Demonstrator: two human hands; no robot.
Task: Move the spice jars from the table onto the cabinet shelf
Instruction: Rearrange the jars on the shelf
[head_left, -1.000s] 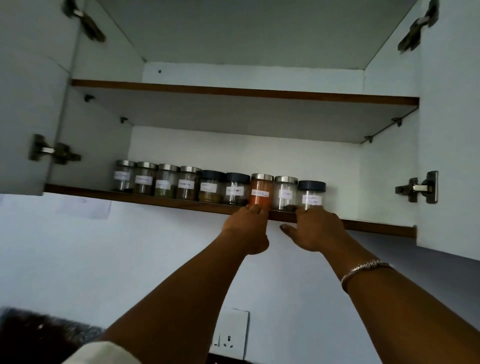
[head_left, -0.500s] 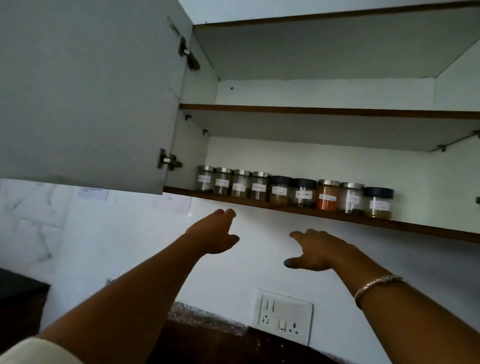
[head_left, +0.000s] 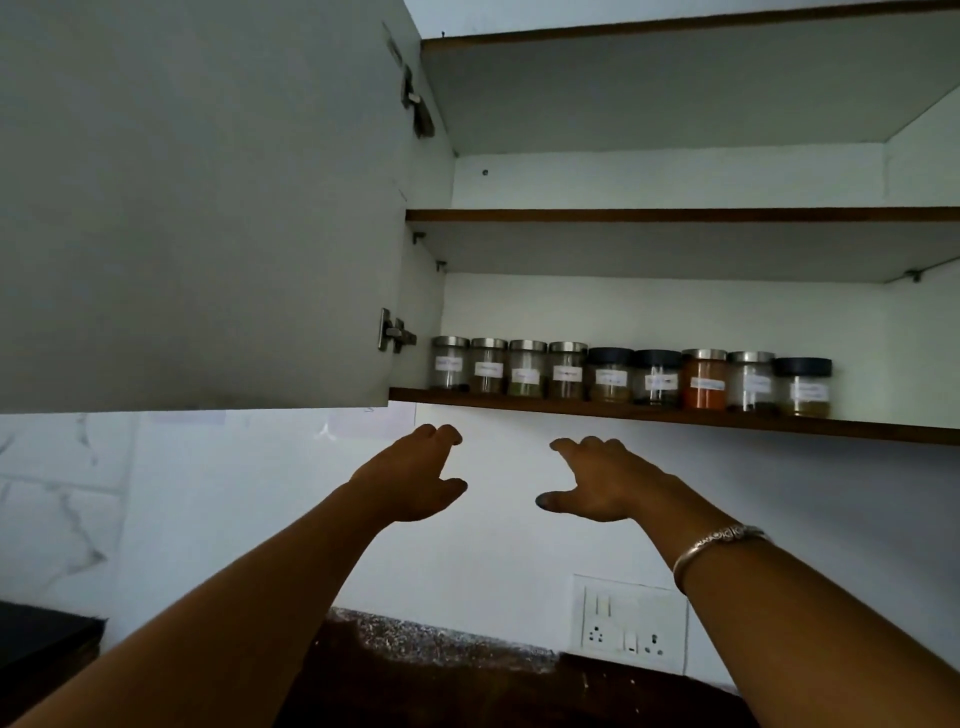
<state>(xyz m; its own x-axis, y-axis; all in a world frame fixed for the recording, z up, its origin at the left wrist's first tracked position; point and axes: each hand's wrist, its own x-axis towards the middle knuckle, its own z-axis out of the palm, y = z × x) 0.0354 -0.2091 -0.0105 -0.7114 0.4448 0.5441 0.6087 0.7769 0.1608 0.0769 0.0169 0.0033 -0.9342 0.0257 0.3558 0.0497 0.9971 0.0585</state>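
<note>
Nine labelled spice jars (head_left: 631, 375) line the cabinet shelf (head_left: 675, 415).

Lettering on the white paper labels (head_left: 707, 384) of the nine glass spice jars (head_left: 568, 369) is blurred and unreadable. The brown-edged lower cabinet shelf (head_left: 675, 417) runs off the right edge. The open white cabinet door (head_left: 197, 208) is cropped left and top. A black block (head_left: 41, 639), near left, is cropped; identity undetermined.
</note>
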